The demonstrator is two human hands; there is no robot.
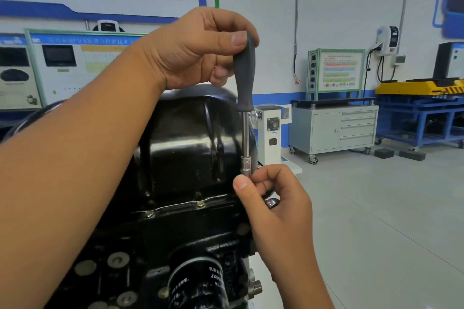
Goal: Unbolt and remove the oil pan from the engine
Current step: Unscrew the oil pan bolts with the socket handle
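The glossy black oil pan [190, 143] sits on top of the upturned black engine [155, 246], with bolts [200, 204] along its flange. My left hand [198, 50] grips the dark grey handle of a socket driver [244, 78], held upright at the pan's right side. Its steel shaft ends in a socket [245, 164]. My right hand [268, 198] pinches at the socket's lower end with thumb and fingers; what lies under the socket is hidden.
A black oil filter [198, 283] sticks out of the engine at the bottom. A white stand post [271, 130] is just behind the driver. A grey drawer cabinet on wheels [334, 130] and a blue-and-yellow lift table [421, 108] stand at the right. Open grey floor lies to the right.
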